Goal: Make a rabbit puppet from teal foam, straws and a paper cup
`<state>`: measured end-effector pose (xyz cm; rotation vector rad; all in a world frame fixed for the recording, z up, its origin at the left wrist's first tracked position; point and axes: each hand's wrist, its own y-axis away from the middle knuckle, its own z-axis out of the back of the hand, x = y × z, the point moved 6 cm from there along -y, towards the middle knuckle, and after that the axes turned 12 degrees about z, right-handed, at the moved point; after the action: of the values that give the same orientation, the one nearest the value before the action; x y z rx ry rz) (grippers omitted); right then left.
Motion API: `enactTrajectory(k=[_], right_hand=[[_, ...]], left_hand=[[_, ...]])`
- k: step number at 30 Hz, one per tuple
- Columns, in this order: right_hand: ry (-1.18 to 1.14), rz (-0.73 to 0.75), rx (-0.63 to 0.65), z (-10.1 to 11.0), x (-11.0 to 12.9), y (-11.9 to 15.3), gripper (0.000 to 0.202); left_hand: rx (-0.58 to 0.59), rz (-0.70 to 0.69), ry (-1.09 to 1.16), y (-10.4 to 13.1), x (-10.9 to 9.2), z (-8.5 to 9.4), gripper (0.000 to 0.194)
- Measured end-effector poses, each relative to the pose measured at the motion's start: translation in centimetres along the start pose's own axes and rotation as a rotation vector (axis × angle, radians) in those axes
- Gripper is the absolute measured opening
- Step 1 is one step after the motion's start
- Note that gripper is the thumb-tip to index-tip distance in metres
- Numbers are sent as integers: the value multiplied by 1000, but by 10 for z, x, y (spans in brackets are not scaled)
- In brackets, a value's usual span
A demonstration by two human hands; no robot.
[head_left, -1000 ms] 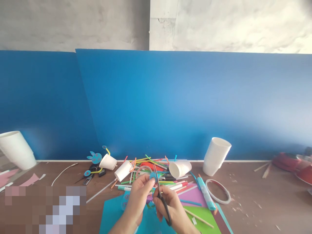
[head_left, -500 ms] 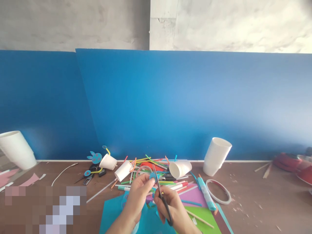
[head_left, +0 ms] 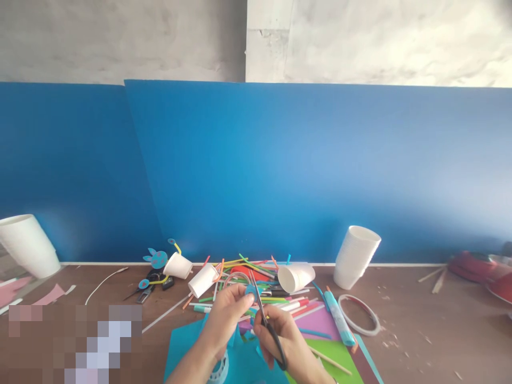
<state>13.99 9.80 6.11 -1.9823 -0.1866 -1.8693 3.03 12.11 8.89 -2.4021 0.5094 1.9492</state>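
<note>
Between the thumb and fingers of my left hand (head_left: 226, 317) is a small blue paper piece (head_left: 250, 289), partly covered by the fingertips. My right hand (head_left: 286, 341) grips black-handled scissors (head_left: 274, 338), their blades pointing up and away beside the paper. The blades look slightly apart at the tips and meet the paper's right edge. Below both hands lies a blue paper sheet (head_left: 180, 352), with a roll of tape (head_left: 218, 370) on it, partly hidden by my left forearm. A green sheet (head_left: 332, 362) lies under my right wrist.
Markers and coloured straws (head_left: 300, 306) are heaped beyond my hands. Loose paper cups (head_left: 296, 277) lie around them. Cup stacks stand right (head_left: 357, 258) and left (head_left: 30, 248). A blue paper animal figure (head_left: 157, 260) sits back left. A white ring (head_left: 360, 314) lies right of a glue tube (head_left: 340, 320).
The scissor blades have shifted slightly against the blue paper, and the handles moved a little right. My left forearm has moved left, uncovering more of the tape roll.
</note>
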Motion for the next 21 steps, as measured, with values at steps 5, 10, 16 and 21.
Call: enactTrajectory(k=[5,10,16,21], right_hand=[[12,-19,22,2,-1,-1,33],[34,-43,43,2,1,-3,34],[43,-66,87,3,1,-2,31],[47,-77,112,4,-2,-1,30]], left_hand=[[5,-14,-28,-1,-1,3,27],[15,11,-32,-3,-1,5,27],[16,4,-61,-5,2,10,25],[54,17,-117,-4,0,13,24]])
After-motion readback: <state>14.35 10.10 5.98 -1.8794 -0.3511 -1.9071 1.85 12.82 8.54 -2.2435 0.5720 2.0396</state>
